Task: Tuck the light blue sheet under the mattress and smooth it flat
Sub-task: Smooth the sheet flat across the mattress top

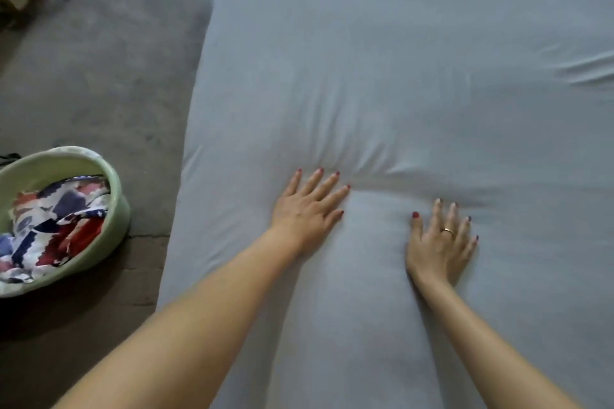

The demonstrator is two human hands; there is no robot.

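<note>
palms flat, fingers spread: left hand (307, 212) and right hand (440, 242) press the sheet (382, 60) covering the mattress. best to sweep outward, pushing the creases (372, 173) at the fingertips toward the edges.

No text, label, brand, number or sign can be read anywhere in the view. The patterned red, white and blue cloth (53, 219) in the pale green plastic basin (116, 209) on the floor carries shapes only, no legible writing.
</note>
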